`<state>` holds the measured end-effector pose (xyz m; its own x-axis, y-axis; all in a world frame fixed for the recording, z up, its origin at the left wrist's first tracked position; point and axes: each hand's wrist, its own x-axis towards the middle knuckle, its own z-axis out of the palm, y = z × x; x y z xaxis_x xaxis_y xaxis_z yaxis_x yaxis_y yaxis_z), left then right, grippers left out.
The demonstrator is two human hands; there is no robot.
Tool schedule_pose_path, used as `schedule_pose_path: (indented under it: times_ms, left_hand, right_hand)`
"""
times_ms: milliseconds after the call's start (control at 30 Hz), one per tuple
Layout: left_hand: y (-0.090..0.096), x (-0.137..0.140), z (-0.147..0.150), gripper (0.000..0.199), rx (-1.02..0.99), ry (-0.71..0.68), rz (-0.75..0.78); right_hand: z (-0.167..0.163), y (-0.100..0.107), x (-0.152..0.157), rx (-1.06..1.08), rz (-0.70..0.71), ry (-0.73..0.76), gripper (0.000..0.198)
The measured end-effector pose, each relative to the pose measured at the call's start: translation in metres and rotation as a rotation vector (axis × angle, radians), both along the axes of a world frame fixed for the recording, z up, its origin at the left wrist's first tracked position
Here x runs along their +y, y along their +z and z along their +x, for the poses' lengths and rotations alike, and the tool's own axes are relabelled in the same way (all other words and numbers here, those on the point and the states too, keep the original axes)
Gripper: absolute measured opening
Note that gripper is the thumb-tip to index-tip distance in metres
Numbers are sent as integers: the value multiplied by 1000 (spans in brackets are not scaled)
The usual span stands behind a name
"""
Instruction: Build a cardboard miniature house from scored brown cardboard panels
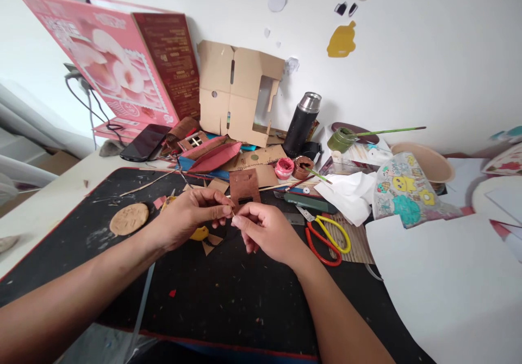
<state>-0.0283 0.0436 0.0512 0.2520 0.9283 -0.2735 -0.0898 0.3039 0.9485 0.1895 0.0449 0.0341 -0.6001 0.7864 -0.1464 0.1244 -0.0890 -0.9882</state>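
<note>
My left hand (pixel 199 210) and my right hand (pixel 267 228) meet over the middle of the black mat (pixel 228 304), fingertips pinched close together. Between them is a tiny, thin brownish piece, too small to name; both hands seem to pinch it. Just behind the fingertips stands a brown-painted cardboard piece (pixel 245 183) with a cut-out. Under my left hand lie a yellow tool (pixel 199 234), partly covered, and a scrap of cardboard (pixel 211 244). Scissors (pixel 328 239) with one red and one yellow handle rest right of my right hand, beside a green-handled cutter (pixel 308 203).
A round wooden disc (pixel 129 218) lies at left. Behind are a phone (pixel 145 142), a black thermos (pixel 302 124), a red paint jar (pixel 284 167), a brown paint jar (pixel 303 166) and a green jar (pixel 341 139) with a brush across it. White paper (pixel 452 277) covers the right side.
</note>
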Motion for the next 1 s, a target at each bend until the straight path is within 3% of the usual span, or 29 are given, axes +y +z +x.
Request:
schedule_pose_path:
  times_ms: [333, 1000]
  left_hand:
    - [0, -3, 10, 44, -92, 119, -127]
    - [-4, -5, 9, 44, -79, 94, -174]
  right_hand:
    - [0, 1, 1, 5, 28, -2, 20]
    - [0, 1, 1, -43, 0, 26, 21]
